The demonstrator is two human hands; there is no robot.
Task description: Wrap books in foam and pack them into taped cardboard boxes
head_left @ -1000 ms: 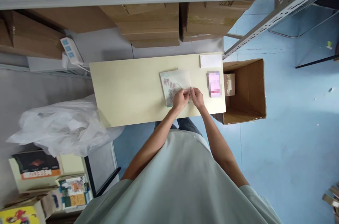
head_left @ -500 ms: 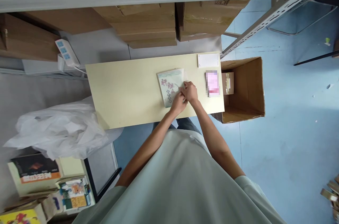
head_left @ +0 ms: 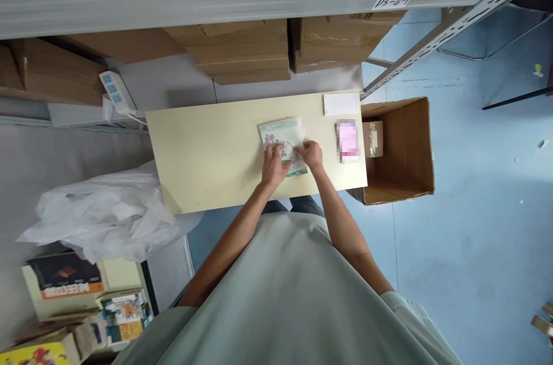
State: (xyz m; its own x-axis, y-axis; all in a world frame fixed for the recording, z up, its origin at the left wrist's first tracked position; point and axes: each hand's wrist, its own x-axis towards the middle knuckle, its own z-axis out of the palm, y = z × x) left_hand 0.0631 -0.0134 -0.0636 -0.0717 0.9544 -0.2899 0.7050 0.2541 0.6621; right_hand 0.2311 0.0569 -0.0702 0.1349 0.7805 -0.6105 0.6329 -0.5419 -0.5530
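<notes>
A thin pale-green book [head_left: 283,126] with reddish-purple lettering lies on the cream table [head_left: 207,158], slightly turned. My left hand [head_left: 273,168] rests on its lower left part with fingers spread, covering some of the lettering. At the book's right edge, my right hand [head_left: 311,155] has thumb and fingers pinched together. What sits in that pinch is too small to make out. To the right of this hand lie a pink blurred item [head_left: 347,140] and, above it, a white rectangular pad [head_left: 340,104].
An open cardboard box [head_left: 404,146] with a smaller box [head_left: 373,139] inside stands against the table's right end. White plastic bags [head_left: 112,209] are heaped at the left. Behind the table are shelf cartons [head_left: 237,54] and a power strip [head_left: 117,92]; a shelf beam [head_left: 259,5] runs above.
My left hand has moved left from beside my right hand onto the book's cover and spread its fingers. The right hand stays at the right edge. The book has turned slightly.
</notes>
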